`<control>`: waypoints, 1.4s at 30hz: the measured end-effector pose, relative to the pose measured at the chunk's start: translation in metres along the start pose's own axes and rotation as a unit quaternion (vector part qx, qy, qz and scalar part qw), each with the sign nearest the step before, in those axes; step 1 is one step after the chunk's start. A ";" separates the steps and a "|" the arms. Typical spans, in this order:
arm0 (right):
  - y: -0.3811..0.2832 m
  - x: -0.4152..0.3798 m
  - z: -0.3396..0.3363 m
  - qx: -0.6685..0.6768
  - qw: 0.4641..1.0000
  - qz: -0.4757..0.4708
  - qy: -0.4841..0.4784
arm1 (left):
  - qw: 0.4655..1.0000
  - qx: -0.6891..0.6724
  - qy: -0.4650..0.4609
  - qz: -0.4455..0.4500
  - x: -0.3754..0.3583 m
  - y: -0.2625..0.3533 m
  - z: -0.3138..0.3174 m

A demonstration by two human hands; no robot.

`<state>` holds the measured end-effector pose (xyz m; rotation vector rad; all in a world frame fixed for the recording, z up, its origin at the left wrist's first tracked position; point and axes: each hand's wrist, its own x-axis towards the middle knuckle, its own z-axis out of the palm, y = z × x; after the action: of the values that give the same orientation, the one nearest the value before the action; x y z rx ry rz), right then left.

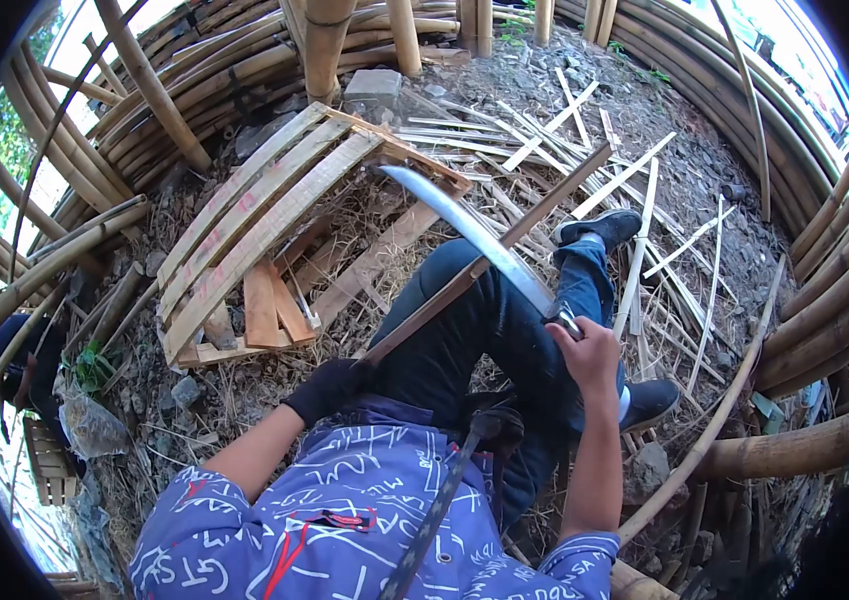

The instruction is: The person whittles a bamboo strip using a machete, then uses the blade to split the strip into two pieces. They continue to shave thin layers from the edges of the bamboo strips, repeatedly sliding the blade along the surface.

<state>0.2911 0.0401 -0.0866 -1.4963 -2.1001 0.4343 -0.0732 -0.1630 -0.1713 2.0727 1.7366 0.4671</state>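
**Inspector:** State the position of each hand and what it holds.

**Worker:** My right hand (589,352) has its grip clenched round the handle of a long curved blade (469,235), which rises up and away from me with its tip over the wooden pallet (254,225). My left hand (329,388), in a dark glove, has its grip closed on the near end of a long bamboo strip (504,240). The strip runs from my lap across my left knee and out over the ground.

**Inspector:** Do blade and strip touch?

**Worker:** They cross above my thigh. Whether the edge rests on the strip there, I cannot tell.

**Inspector:** Which step do you judge to be in hand?

**Worker:** Trimming or shaving the strip, by my reading. The blade is lifted and the strip is steadied.

**Inspector:** What does the next move call for?

**Worker:** I judge a controlled stroke away from my body, edge kept off my legs and the gloved hand kept behind the cut.

**Inspector:** Surroundings?

**Worker:** Split bamboo slats (584,160) lie scattered on the ground, and curved bamboo poles (814,300) stand around me.
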 end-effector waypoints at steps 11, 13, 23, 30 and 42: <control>-0.001 -0.007 0.003 0.052 0.997 0.050 0.006 | 1.000 -0.008 0.019 0.007 -0.001 0.011 0.004; -0.003 -0.009 0.004 0.036 0.999 0.018 -0.003 | 1.000 -0.014 0.001 -0.008 0.000 0.012 0.000; 0.012 0.017 -0.005 0.031 0.998 0.058 0.001 | 0.999 -0.021 -0.001 -0.028 0.000 0.013 -0.001; 0.000 0.005 0.006 0.045 0.996 0.064 0.042 | 0.998 -0.029 -0.001 -0.058 0.002 0.012 0.005; 0.021 0.041 0.003 -0.051 0.997 0.043 0.041 | 0.994 -0.057 0.001 -0.099 0.003 0.013 0.005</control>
<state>0.2951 0.0858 -0.0903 -1.6397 -2.0269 0.2956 -0.0595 -0.1628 -0.1691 1.8015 1.8477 0.4942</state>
